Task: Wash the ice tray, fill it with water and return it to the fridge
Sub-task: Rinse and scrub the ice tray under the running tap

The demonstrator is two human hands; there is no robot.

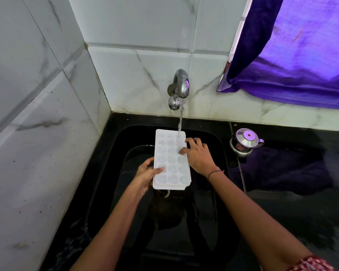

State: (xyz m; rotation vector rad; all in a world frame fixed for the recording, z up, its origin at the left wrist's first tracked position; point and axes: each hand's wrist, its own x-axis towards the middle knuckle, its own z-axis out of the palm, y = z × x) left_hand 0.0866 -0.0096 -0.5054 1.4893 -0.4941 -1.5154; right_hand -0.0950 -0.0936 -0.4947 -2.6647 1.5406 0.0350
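A white ice tray (169, 165) with several round cells is held lengthwise over the black sink (110, 163). Water runs from the steel wall tap (180, 85) and lands on the tray's far right cells. My left hand (146, 176) grips the tray's near left edge, thumb on top and fingers underneath. My right hand (199, 155) lies on the tray's right side, its fingertips curled down onto the cells in the stream.
A small steel kettle (246, 141) stands on the black counter (292, 202) right of the sink. A purple curtain (294, 47) hangs at the upper right. Marble-tiled walls close in at the left and back.
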